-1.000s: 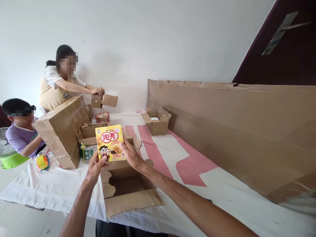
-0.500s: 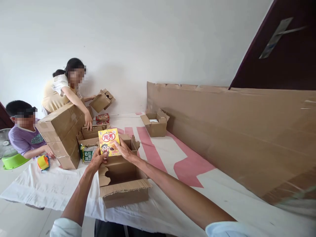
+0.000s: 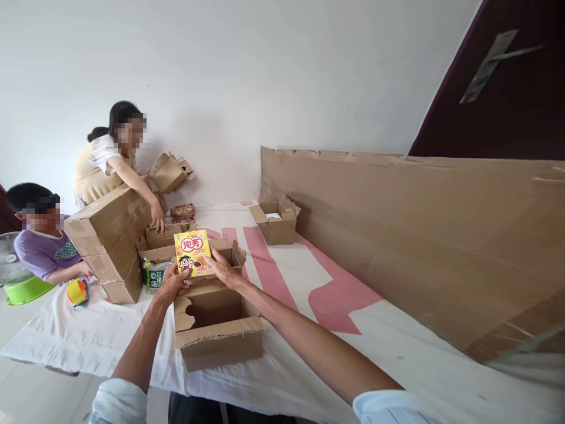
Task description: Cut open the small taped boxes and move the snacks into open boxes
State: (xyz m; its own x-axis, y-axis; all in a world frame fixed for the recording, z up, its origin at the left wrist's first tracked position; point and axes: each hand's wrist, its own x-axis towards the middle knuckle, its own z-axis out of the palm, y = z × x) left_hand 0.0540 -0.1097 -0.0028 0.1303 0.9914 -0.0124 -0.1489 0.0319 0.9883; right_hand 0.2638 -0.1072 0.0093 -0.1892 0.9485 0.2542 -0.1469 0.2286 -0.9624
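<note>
A yellow snack box (image 3: 193, 253) with red lettering and a cartoon figure is held up in front of me. My left hand (image 3: 175, 282) grips its lower left edge, and my right hand (image 3: 221, 268) has hold of its right side. Below it, an open cardboard box (image 3: 220, 350) stands with its flaps up near the table's front edge; no contents show inside it. Another open cardboard box (image 3: 236, 256) sits just behind, partly hidden by my hands and the snack box. Left of my left hand lies a green and clear food packet (image 3: 153, 277).
Stacked taped cartons (image 3: 101, 229) stand on the left. Beyond them one person (image 3: 99, 168) holds a small carton (image 3: 170, 174); another person (image 3: 44, 253) sits nearby, by a tape roll (image 3: 77, 291). Red packets (image 3: 182, 212) and an open carton (image 3: 277, 227) lie farther back. A cardboard panel (image 3: 397, 235) lines the right.
The person at the back has turned and shifted the small carton slightly left. My hands keep the snack box in nearly the same place, and the view has moved a little.
</note>
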